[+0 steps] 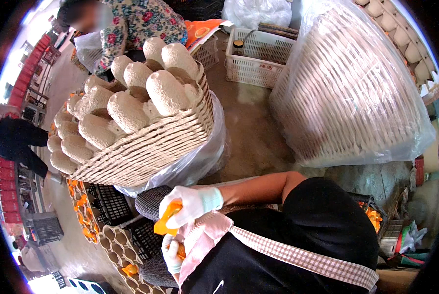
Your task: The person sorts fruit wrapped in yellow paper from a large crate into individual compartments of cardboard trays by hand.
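Head view: the right hand [192,206], in a white glove, is clenched around an orange piece [166,219] above the pulp tray [121,252]. The left hand [172,252], just below, grips another orange bit [181,251]. Stacked trays [141,122] stand behind.

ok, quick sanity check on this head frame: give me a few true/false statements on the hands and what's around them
1. Both hands wear white gloves. True: the upper gloved hand and the lower gloved hand are both white-gloved; which is left and which right cannot be told.
2. The upper hand holds a blue tool. False: it grips an orange piece.
3. The stack of pulp trays sits on a clear plastic bag. True.
4. The white plastic crate is stacked on top of the pulp trays. False: it stands on the floor beyond them.
5. The big bundle of trays on the right is uncovered. False: clear plastic wraps it.
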`<state>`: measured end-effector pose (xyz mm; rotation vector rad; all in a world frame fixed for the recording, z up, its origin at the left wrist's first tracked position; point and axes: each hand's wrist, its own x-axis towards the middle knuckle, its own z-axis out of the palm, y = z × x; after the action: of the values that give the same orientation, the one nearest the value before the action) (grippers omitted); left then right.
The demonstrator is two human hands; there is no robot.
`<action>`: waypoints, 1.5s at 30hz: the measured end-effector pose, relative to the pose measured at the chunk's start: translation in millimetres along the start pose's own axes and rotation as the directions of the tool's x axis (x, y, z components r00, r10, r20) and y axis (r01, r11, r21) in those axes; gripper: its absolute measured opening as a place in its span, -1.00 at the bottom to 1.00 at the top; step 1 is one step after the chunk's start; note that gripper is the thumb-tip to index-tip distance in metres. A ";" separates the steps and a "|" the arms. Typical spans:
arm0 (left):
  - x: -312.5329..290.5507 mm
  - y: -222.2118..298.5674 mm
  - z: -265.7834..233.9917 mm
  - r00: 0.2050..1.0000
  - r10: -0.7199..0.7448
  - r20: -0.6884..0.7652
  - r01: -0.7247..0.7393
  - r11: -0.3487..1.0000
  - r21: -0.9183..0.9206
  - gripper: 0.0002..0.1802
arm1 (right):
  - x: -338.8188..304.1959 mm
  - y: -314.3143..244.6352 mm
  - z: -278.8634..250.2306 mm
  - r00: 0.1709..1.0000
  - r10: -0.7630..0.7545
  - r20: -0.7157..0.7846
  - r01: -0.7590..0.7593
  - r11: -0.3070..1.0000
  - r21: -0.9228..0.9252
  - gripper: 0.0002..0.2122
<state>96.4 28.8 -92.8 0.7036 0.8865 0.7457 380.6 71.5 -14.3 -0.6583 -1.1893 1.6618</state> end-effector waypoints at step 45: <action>8.7 69.7 80.8 0.984 0.127 -0.122 -0.074 0.927 0.368 -0.74 | -80.2 4.9 -71.0 0.975 0.202 -0.088 -0.202 0.979 0.013 -0.63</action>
<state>151.0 56.1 -4.9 1.0387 1.1435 0.7388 469.8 26.9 -53.7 -0.8663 -1.0841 1.7818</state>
